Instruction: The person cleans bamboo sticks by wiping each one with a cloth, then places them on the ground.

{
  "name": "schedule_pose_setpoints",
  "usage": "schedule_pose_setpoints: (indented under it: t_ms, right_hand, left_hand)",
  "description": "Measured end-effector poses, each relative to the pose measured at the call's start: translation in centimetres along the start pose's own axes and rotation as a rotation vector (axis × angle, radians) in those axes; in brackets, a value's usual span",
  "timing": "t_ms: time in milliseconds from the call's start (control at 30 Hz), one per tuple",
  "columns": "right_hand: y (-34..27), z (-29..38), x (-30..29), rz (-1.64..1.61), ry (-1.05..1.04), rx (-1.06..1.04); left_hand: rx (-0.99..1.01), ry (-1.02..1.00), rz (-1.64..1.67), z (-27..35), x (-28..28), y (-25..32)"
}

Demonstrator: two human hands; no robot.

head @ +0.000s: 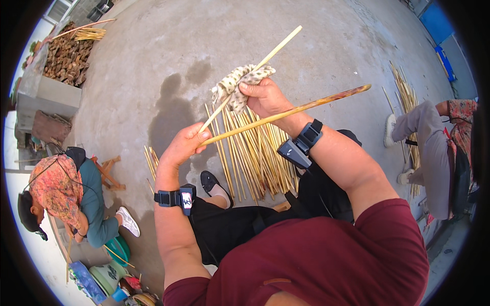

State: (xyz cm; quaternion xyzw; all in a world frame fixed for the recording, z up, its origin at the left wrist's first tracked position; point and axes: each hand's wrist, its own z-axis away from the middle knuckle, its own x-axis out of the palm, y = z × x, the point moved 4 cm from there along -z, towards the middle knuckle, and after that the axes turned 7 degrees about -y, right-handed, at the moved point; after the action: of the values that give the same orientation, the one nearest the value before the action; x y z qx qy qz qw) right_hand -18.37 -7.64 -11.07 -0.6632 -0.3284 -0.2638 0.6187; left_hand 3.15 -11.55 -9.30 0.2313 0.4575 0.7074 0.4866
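Note:
My left hand (187, 142) grips the near ends of two wooden sticks between thumb and fingers. The paler stick (281, 45) runs up and to the right through a spotted cloth (236, 83). My right hand (265, 95) pinches that cloth around the pale stick. A darker, yellow-brown stick (302, 108) slants to the right from my left hand and crosses over my right wrist. Below my hands, a large pile of similar sticks (252, 153) lies on the concrete floor by my feet.
A seated person (57, 183) works with a stick at the left, near a green basin (118, 248). Another person's legs (425, 141) are at the right beside more sticks (405, 91). A heap of cut wood (67, 57) fills the upper left. Wet patches (172, 111) mark the floor.

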Motion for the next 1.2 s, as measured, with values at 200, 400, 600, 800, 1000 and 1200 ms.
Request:
schedule_pose_setpoints:
  t_ms: [200, 400, 600, 800, 1000, 1200]
  right_hand:
    - [-4.2, 0.7, -2.5, -0.02, 0.066, -0.188]
    - [-10.4, 2.0, -7.7, -0.061, 0.332, -0.417]
    - [-9.0, 1.4, -6.4, 0.03, 0.371, -0.398]
    - [3.1, -0.2, 1.5, -0.025, -0.029, 0.073]
    - [2.4, 0.0, 2.4, -0.097, -0.001, 0.017]
    - [-1.5, -0.2, -0.4, -0.121, 0.092, -0.153]
  left_hand:
    - [-0.104, -0.045, 0.024, 3.3, -3.1, -2.7]
    - [-0.132, 0.059, -0.03, 8.6, -7.2, -5.4]
    - [0.329, 0.316, 0.474, 7.6, -8.7, -4.7]
    - [0.27, -0.057, 0.407, -0.7, 1.6, 0.1]
    - [0.169, -0.179, 0.551, -2.5, 3.4, -0.7]
    - [0.122, -0.139, 0.374, -1.3, 2.2, -0.5]
